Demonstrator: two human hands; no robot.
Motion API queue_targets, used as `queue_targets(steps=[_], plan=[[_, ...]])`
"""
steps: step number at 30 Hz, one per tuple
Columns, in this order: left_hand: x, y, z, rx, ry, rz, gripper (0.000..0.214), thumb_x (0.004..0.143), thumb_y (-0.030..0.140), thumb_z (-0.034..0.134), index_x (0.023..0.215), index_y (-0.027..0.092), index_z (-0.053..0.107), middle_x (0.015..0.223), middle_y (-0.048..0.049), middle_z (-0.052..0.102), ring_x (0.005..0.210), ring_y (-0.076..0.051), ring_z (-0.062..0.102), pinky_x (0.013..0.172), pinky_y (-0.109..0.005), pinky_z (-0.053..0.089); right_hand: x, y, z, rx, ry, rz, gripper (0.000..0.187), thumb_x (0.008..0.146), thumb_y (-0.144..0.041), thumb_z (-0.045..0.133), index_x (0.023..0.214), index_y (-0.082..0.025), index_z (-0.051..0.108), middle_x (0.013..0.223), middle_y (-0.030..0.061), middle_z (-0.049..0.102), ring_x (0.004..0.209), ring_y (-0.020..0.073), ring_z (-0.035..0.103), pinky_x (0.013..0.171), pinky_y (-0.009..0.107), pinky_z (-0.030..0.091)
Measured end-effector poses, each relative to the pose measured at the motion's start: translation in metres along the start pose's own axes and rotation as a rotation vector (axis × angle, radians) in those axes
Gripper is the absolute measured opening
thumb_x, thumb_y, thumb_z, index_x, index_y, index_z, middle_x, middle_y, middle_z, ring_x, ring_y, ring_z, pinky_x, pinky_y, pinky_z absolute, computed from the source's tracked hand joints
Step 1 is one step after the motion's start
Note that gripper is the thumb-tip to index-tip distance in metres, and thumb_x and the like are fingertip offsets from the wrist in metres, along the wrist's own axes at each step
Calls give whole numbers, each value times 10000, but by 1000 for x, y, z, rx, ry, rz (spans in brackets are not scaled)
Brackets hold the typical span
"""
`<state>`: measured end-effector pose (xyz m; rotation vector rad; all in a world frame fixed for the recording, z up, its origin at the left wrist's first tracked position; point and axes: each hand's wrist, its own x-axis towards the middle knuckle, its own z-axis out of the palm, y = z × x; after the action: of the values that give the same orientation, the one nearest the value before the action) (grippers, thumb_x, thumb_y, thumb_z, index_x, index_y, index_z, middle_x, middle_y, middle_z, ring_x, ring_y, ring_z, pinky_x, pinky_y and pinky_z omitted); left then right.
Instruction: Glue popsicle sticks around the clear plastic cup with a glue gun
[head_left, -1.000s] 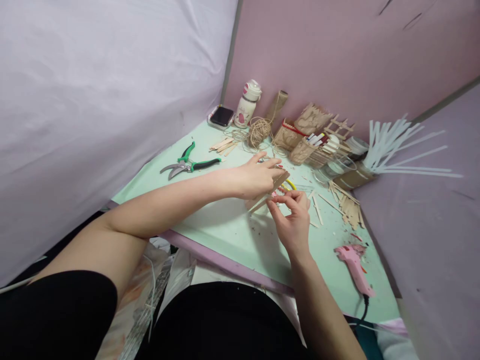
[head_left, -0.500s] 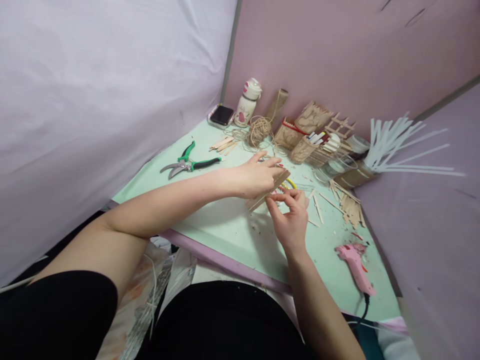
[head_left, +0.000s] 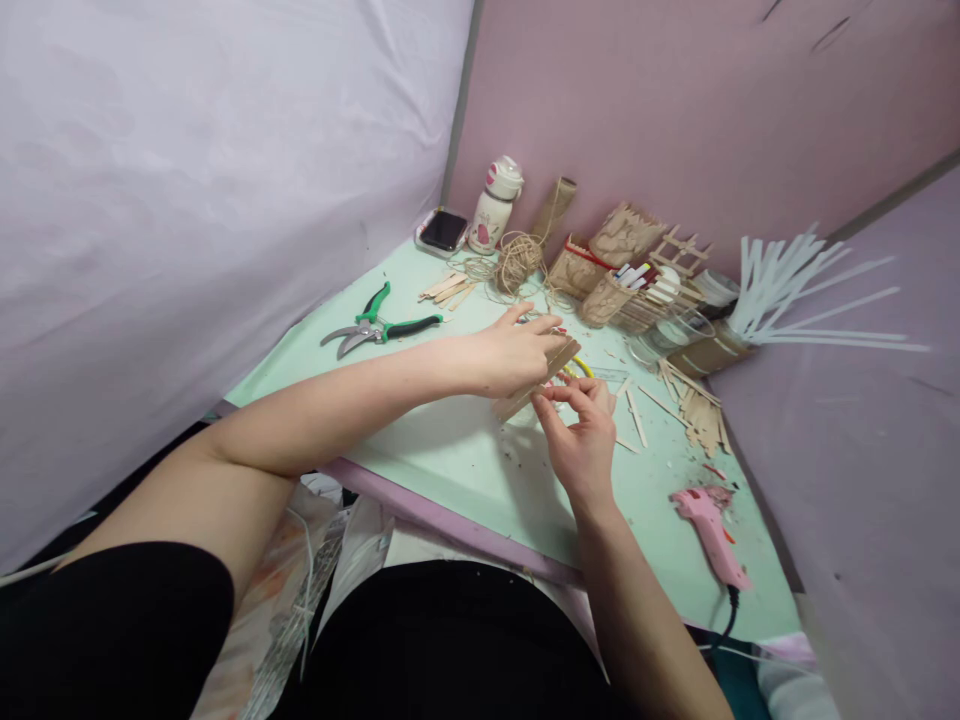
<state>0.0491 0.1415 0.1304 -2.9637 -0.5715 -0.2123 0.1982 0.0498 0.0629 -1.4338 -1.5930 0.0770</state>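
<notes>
Both hands are at mid-frame, on a wooden piece (head_left: 561, 356) that sits tilted just above or on the green table (head_left: 442, 450) – can't tell whether its lower edge touches.

Left hand (head_left: 516, 350) lies over the upper left part of the piece, palm down. Its visible fingers are spread and point to the upper right; thumb is hidden, so can't tell its grip. Right hand (head_left: 581, 430) is at the near edge, thumb and index tips pinching that edge, other fingers curled.

Just past the right fingers there's a yellow curved thing (head_left: 583, 368), partly covered. Loose sticks (head_left: 636, 417) lie right of the right hand, with a bigger stick pile (head_left: 703, 415) farther right.

Shears (head_left: 375, 328) lie left of centre, blades apart, beyond the left forearm. Pink glue gun (head_left: 711, 535) is lower right, cord running off the near edge of the table.

Back row, upper centre, left to right: phone (head_left: 444, 231), bottle (head_left: 495, 208) upright, twine ball (head_left: 519, 262), then a cup (head_left: 602, 300) with pens (head_left: 631, 275). White rods (head_left: 787, 290) fan out of a brown box (head_left: 705, 352) at upper right.
</notes>
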Motion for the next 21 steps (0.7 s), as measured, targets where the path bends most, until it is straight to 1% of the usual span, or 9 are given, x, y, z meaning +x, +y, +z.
queue_targets(steps=[2,6,10,13,21], plan=[[0,0,-1,-7,-1,-1,179,801,109,596,796,208,745,1412,-69,540,1403,-310,314,1141,-516,164,0,0,0,-3,-5,3,154,839,-377,654,797,-236,698,861,25,512,933,227,521,918,440,398],[-1,1,-1,-2,-16,7,193,835,116,564,813,185,744,1423,-100,525,1402,-317,317,1134,-520,177,-2,1,1,10,1,-15,147,844,-361,657,801,-228,700,857,27,510,947,232,517,923,446,399],[-2,1,1,-1,13,17,181,824,114,584,810,199,743,1394,-82,552,1401,-305,315,1130,-503,186,-3,0,1,0,11,-25,146,850,-356,655,804,-227,703,851,25,508,945,231,517,912,443,403],[-2,0,2,-26,23,17,172,822,115,592,790,194,742,1392,-89,555,1393,-310,328,1123,-510,190,-3,0,1,-21,19,-33,149,858,-360,648,818,-230,707,854,27,506,957,235,511,912,442,400],[-2,1,3,-2,2,5,191,858,140,566,777,181,734,1419,-103,528,1409,-316,312,1111,-525,212,-4,-1,1,-81,40,-63,170,869,-362,632,805,-219,701,825,28,495,903,228,486,869,423,389]])
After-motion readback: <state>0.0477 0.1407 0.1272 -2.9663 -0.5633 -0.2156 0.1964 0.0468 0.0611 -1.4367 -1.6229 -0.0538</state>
